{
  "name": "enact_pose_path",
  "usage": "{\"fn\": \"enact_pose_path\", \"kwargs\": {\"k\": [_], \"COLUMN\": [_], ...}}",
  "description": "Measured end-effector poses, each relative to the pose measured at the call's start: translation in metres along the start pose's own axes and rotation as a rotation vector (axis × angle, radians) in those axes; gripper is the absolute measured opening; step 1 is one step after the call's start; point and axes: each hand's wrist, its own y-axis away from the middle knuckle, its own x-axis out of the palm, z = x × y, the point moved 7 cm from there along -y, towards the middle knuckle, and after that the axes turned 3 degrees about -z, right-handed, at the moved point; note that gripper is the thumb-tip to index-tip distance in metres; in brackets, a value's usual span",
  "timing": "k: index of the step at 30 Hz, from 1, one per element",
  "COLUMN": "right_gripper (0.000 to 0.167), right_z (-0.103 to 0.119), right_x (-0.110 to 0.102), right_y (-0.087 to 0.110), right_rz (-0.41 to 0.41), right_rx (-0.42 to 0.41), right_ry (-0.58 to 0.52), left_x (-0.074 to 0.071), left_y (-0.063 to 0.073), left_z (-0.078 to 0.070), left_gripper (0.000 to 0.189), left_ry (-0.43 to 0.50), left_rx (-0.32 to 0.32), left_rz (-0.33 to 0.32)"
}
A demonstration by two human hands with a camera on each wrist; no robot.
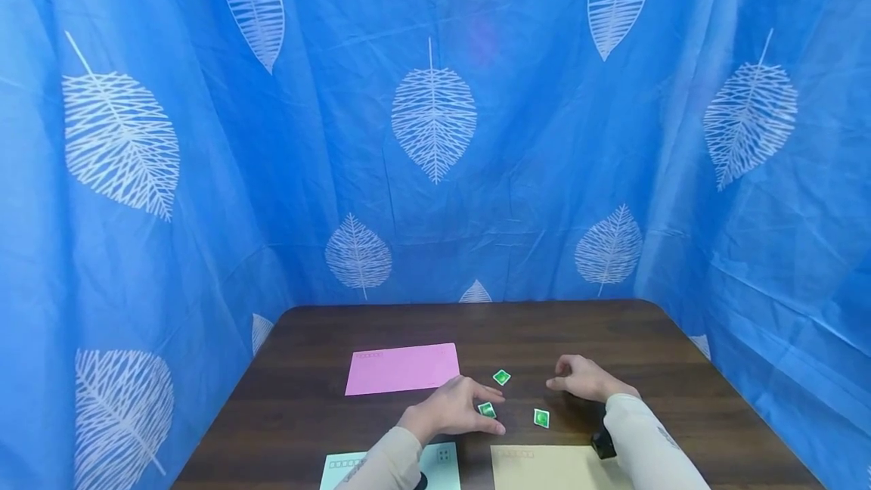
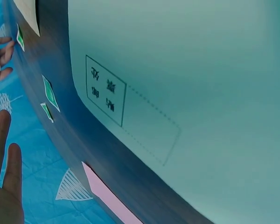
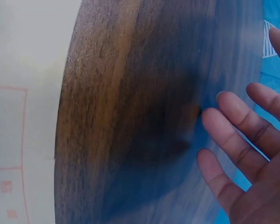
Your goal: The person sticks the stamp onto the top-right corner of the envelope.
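My left hand (image 1: pixel 452 408) hovers over the table, thumb and fingers spread on either side of a small green sticker (image 1: pixel 486 410) with a white edge. In the left wrist view its fingers (image 2: pixel 1 140) are stretched out and grip nothing. A second green sticker (image 1: pixel 501 377) lies just beyond the fingertips, and a third (image 1: pixel 540 418) lies between the two hands. My right hand (image 1: pixel 587 379), to the right of the stickers, is loosely bent. From the right wrist, its relaxed fingers (image 3: pixel 238 140) are seen apart with nothing between them.
A pink envelope (image 1: pixel 403 369) lies at the back left of the dark wooden table (image 1: pixel 306 369). Nearer me, a mint envelope (image 1: pixel 442 467) is partly under the left forearm. A cream envelope (image 1: pixel 551 469) lies beside the right forearm. Blue leaf-print curtains (image 1: pixel 503 172) surround the table.
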Motion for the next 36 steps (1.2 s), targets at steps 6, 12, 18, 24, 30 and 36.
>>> {"fn": "enact_pose_path", "kwargs": {"k": [6,12,18,24,30,36], "right_gripper": [0.035,0.030,0.027,0.025,0.025,0.026], "right_z": [-0.001,-0.005,-0.003,-0.002,-0.003,0.000], "right_x": [0.002,0.006,0.008,0.013,0.016,0.017], "right_y": [0.002,0.005,0.005,0.007,0.009,0.010], "right_rz": [-0.003,-0.003,0.005,0.045,0.045,0.051], "right_rx": [0.013,0.032,0.033,0.030,0.023,-0.008], "right_ry": [-0.017,-0.037,-0.071,-0.106,-0.141,-0.163], "left_x": [0.003,0.009,0.009,0.011,0.013,0.013], "left_y": [-0.001,0.003,0.004,0.004,0.004,0.003], "left_z": [-0.002,0.000,0.000,0.001,0.003,0.003], "left_gripper": [0.047,0.045,0.043,0.042,0.041,0.040], "left_ry": [-0.061,-0.022,0.005,0.020,0.047,0.060], "left_rx": [0.044,0.018,0.026,0.033,0.031,0.038], "left_rz": [-0.008,0.021,0.028,0.026,0.030,0.020]}}
